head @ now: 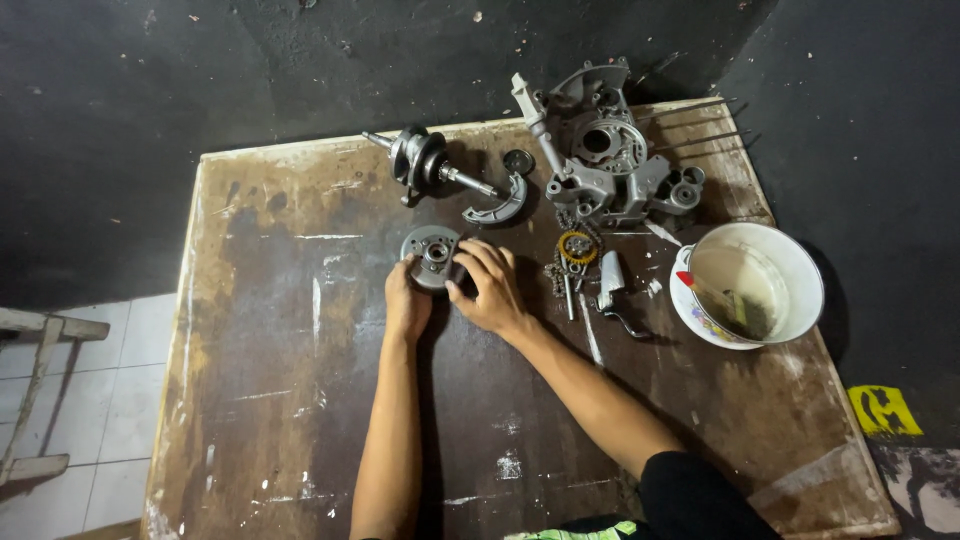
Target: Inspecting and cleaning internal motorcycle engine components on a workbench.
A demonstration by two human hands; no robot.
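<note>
Left hand (406, 305): fingers curled onto the lower left edge of the round metal disc (433, 257), gripping its rim.
Right hand (490, 285): fingers spread over the disc's right side, at about 3 o'clock on it — thumb tucked against its lower edge, so both hands clasp the same part.
Round metal disc: lies flat on the worn wooden board (290, 400), a little above the board's middle, with a small hub at its centre.
At 12 o'clock from the disc: a crankshaft (428, 162) lying on its side, just beside a curved grey shoe-shaped piece (498, 205).
At 1 to 2 o'clock: a grey engine casing (606, 150) near the board's far edge (its inner detail is too small to tell).
At 3 o'clock: a chain with a yellowish ring (576, 247) and a small metal lever (612, 285) — near the right hand, not touching it.
Further at 3 o'clock: a white bowl (790, 262) with a brush in it.
</note>
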